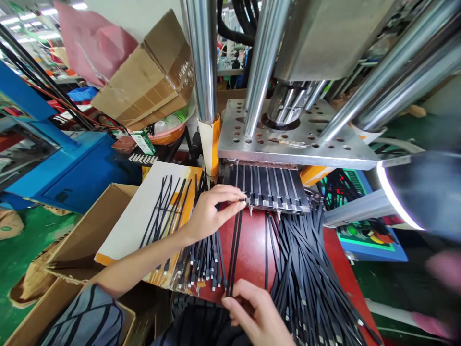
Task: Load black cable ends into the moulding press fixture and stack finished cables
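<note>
My left hand (pixel 212 211) is closed in a pinch at the front left corner of a black slotted fixture (pixel 268 185), with the small dark end of a flat black cable between thumb and fingertips. From there two cable strands (pixel 236 245) run down side by side over the red table top (pixel 250 240). Near the table's front edge, my right hand (pixel 257 310) has its thumb and forefinger closed on the lower part of the cable. Metal pins stick out of the fixture's front. Black strips lie in its slots, and the exact cable end is too small to make out.
A thick steel press plate (pixel 295 149) on chrome posts hangs above the fixture. A large pile of black cables (pixel 306 269) lies right; another bundle (pixel 207 259) with light connectors lies left. A white board (pixel 133 216) carries more cables. A ring lamp (pixel 399 197) stands right.
</note>
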Demonstrator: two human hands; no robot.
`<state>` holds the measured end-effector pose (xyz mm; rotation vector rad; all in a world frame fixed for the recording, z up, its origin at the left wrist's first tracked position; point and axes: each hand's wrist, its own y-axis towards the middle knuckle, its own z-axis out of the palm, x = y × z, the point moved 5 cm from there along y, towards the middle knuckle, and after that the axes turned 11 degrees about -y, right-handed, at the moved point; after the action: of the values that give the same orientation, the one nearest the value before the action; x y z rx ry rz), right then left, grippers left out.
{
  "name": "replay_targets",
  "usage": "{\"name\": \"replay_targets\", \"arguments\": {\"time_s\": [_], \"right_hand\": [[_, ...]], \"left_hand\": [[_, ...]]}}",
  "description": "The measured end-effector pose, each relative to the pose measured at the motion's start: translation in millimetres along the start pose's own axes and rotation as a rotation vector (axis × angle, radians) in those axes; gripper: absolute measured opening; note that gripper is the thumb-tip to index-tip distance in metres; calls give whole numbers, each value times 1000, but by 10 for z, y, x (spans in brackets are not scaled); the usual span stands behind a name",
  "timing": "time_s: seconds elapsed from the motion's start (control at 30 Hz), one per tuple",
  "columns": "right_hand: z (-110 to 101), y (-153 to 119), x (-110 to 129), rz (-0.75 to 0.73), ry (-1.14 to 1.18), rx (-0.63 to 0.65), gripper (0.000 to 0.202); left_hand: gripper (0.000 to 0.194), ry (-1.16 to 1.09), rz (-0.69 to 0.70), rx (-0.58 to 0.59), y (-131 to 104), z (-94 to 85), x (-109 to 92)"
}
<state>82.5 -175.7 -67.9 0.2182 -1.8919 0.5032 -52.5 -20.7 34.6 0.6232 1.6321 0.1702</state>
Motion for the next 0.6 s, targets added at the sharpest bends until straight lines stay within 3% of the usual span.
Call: {"name": "replay_targets", "arguments": {"time_s": [0.13, 0.23, 0.3, 0.43, 0.6], "right_hand": [[-737, 364, 430, -99, -296, -32, 46], [-1279, 886, 813, -224, -426, -119, 54], [-1494, 1258, 948, -263, -444, -162, 53], [-1632, 1823, 908, -262, -412, -202, 49], [-1650, 2110, 724, -265, -410, -247, 51]], "left_hand": [[14, 138, 17, -85, 396, -89, 585], [13, 205, -31, -157, 640, -127, 972], [17, 208, -44, -195, 703, -146, 1097], [35, 240, 27, -168, 489, -215, 1010], [35, 459, 391, 317, 35, -176, 709]]}}
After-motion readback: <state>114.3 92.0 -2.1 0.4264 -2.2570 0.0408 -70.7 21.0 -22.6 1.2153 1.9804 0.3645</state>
